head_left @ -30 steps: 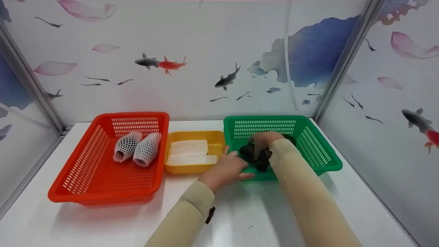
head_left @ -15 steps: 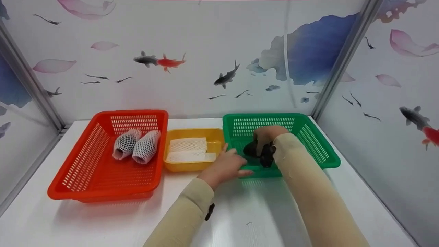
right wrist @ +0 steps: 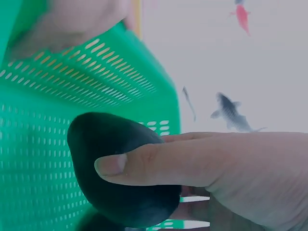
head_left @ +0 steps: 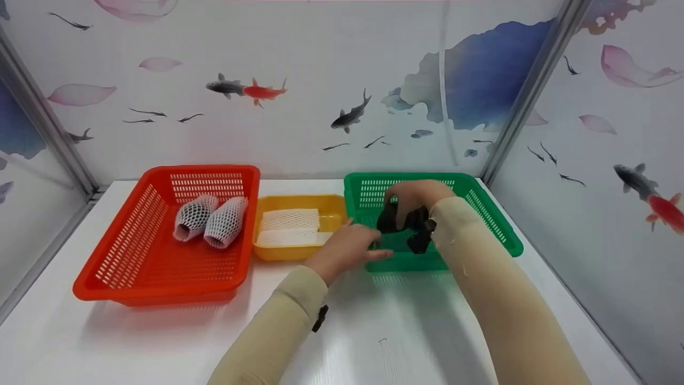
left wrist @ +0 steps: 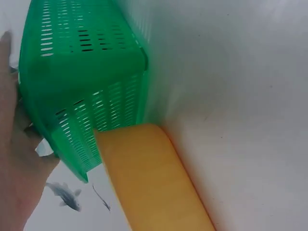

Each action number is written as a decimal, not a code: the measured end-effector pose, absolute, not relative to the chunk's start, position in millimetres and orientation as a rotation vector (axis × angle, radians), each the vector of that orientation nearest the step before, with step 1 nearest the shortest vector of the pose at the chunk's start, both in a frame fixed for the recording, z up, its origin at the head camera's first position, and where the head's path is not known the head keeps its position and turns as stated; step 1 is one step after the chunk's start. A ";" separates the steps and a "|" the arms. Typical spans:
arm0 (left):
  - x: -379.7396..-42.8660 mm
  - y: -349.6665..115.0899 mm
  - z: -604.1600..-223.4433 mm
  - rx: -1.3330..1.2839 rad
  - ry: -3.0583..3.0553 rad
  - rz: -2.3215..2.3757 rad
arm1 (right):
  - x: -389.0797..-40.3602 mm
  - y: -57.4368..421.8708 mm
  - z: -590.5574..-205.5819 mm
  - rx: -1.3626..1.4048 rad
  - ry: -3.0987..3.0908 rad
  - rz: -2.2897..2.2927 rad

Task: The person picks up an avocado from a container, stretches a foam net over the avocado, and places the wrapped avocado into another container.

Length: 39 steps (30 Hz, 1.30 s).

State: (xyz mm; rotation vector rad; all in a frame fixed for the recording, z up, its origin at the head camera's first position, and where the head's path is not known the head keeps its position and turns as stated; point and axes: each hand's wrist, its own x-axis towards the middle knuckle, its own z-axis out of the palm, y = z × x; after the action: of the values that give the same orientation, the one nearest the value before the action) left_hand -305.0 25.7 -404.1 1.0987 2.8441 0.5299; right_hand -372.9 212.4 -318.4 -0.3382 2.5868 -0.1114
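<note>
Clearly, the right hand (head_left: 417, 195) has a dark rounded object (right wrist: 132, 199) in its grasp, thumb laid straight across the near side and the other fingers behind it. Just below these fingers, at the bottom edge of the right wrist view, part of a second dark shape (right wrist: 98, 221) shows, too cropped to make out. The green basket (head_left: 406, 264) lies around and beneath the right fingers, so the held object is over its interior; I cannot tell whether it touches the bottom. Near the right fingers, on their left, the left hand (head_left: 350, 246) rests at the basket's near-left corner with fingers spread and touching the rim; how firmly they press cannot be told. Just left of the left fingers is the yellow tray (head_left: 288, 253), holding white netting pieces (head_left: 290, 220) laid side by side. Farther left of the fingers stands the red basket (head_left: 160, 293), where two netted things (head_left: 226, 222) lie beside each other. Farthest of all, beyond every finger, rises the wall (head_left: 299, 144), printed with fish and petals.
</note>
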 end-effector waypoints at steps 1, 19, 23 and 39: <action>-305.6 25.4 -401.6 1.087 2.867 0.581 | -372.3 212.8 -316.7 -0.332 2.591 -0.113; -311.5 9.2 -398.7 0.609 2.929 0.967 | -345.2 196.1 -293.0 -0.650 2.661 -0.266; -308.1 5.9 -397.5 0.622 2.943 0.981 | -336.5 188.5 -289.7 -0.734 2.665 -0.287; -282.8 -36.7 -383.6 0.621 2.984 0.977 | -311.2 152.2 -307.8 -0.781 2.755 -0.371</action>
State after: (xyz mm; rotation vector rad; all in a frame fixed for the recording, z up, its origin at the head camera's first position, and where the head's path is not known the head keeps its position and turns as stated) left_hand -282.8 -36.7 -383.6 0.6209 2.9838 0.9768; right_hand -311.2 152.2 -307.8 -0.7813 2.7547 -0.3710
